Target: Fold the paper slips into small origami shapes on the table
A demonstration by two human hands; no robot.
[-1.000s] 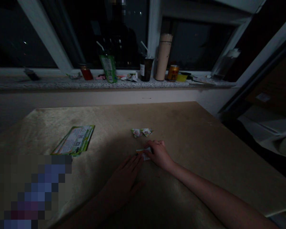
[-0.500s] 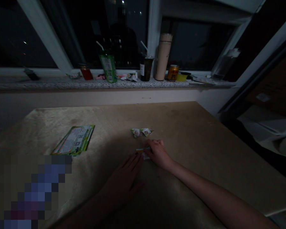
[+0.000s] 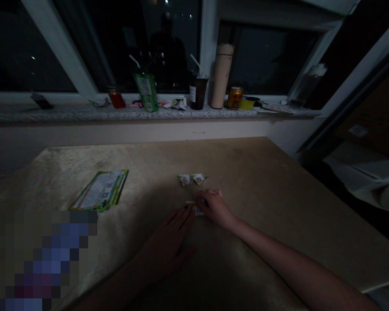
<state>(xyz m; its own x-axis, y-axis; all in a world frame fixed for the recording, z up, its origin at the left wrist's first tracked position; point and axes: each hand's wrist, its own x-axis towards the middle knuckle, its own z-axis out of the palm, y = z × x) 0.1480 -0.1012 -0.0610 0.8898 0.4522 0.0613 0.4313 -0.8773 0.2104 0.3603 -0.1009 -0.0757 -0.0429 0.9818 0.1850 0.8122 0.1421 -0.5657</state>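
Note:
A small folded paper piece (image 3: pixel 194 208) lies on the tan table (image 3: pixel 253 181) between my hands. My left hand (image 3: pixel 170 237) lies flat with fingers stretched out, its fingertips touching the paper's left end. My right hand (image 3: pixel 214 206) is curled over the paper's right side, fingers pressed down on it. Just beyond, two small folded paper shapes (image 3: pixel 192 179) sit side by side on the table.
A green printed leaflet (image 3: pixel 100 194) lies at the left of the table. The windowsill behind holds a green carton with a straw (image 3: pixel 145 91), a dark cup (image 3: pixel 197 91), a tall beige bottle (image 3: pixel 221 75), a gold can (image 3: pixel 235 98) and a red jar (image 3: pixel 117 98).
My right hand has shifted slightly left and forward over the paper piece. My left hand has barely moved.

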